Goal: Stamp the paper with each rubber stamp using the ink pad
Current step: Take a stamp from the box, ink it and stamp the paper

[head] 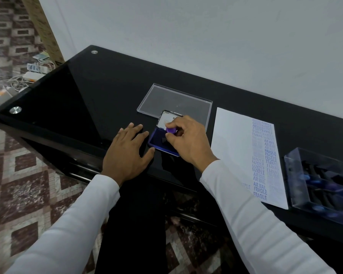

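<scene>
- The right hand (186, 139) pinches a purple-knobbed rubber stamp (171, 130) by its handle, the stamp down on the blue ink pad (156, 144), whose lid stands open behind.
- The left hand (127, 149) lies flat on the black glass table (87, 91), fingers straight, thumb touching the pad's near-left corner: good bracing.
- I'd press straight down, evenly, then lift cleanly.
- The paper (234, 139) lies just right of the pad, its right strip already crowded with prints; the bare left part looks best.
- More stamps wait in the clear box (297, 175).

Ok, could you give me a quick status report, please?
Left hand flat on table, steadying pad. Right hand pressing stamp into pad. Paper unobstructed.
</scene>
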A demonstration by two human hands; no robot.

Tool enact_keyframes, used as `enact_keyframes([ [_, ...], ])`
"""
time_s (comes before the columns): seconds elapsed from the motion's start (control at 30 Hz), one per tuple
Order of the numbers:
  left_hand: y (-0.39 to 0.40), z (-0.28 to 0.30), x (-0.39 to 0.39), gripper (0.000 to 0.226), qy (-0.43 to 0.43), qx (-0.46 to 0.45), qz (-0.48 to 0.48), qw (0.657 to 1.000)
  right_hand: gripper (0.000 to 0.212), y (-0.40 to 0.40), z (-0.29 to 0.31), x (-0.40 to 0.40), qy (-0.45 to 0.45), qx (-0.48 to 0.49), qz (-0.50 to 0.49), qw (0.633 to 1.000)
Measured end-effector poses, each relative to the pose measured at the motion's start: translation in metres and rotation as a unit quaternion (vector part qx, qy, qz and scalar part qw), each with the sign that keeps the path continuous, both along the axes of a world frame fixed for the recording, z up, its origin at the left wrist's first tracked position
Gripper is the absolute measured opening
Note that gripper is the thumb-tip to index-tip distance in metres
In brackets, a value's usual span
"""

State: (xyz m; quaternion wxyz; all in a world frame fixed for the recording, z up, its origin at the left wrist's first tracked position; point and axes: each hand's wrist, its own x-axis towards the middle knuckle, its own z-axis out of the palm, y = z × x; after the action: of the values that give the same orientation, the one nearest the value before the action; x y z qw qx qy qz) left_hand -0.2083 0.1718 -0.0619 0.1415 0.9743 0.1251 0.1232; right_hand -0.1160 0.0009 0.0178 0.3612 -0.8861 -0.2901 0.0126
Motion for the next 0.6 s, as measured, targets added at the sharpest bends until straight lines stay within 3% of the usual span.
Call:
enact_keyframes([
  [0.6, 0.0007, -0.0010, -0.0003, 0.063, 0.005, 0.007, -0.003, 1.000, 0.035, -0.0007, -0.0061, 0.0029, 0.007, 0.006, -0.009, 1.000],
])
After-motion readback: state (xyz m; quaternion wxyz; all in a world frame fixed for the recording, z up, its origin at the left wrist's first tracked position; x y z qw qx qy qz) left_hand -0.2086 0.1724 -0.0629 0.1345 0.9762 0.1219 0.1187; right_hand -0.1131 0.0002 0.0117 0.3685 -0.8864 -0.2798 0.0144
